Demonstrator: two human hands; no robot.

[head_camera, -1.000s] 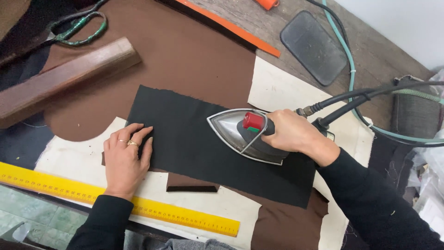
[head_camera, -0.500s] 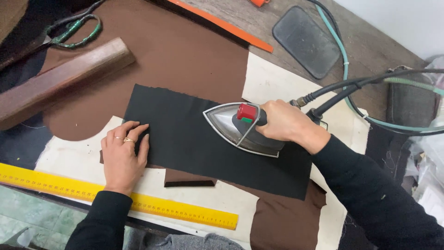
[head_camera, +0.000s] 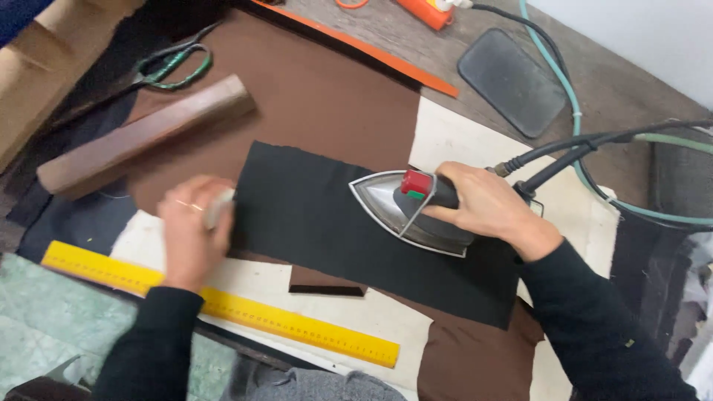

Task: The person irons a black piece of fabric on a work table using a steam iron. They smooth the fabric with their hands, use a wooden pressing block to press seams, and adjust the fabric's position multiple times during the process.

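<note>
My right hand (head_camera: 486,208) grips the dark handle of a steel iron (head_camera: 394,212) with a red knob. The iron rests flat on a black rectangle of fabric (head_camera: 304,215), its tip pointing left. My left hand (head_camera: 194,234) is blurred at the fabric's left edge, fingers curled, with a pale smear by the fingertips. I cannot tell whether it holds anything. The black fabric lies over brown cloth (head_camera: 319,96) and a white underlay (head_camera: 453,137).
A yellow ruler (head_camera: 238,312) lies along the near edge, with a small black strip (head_camera: 327,289) above it. A wooden block (head_camera: 141,137) and scissors (head_camera: 174,63) sit at the far left. An orange strip (head_camera: 364,48), black pad (head_camera: 512,82) and hoses (head_camera: 587,141) lie to the right.
The iron has slid a little to the left over the black fabric. My left hand has lifted off its flat press and moved, now blurred with fingers curled.
</note>
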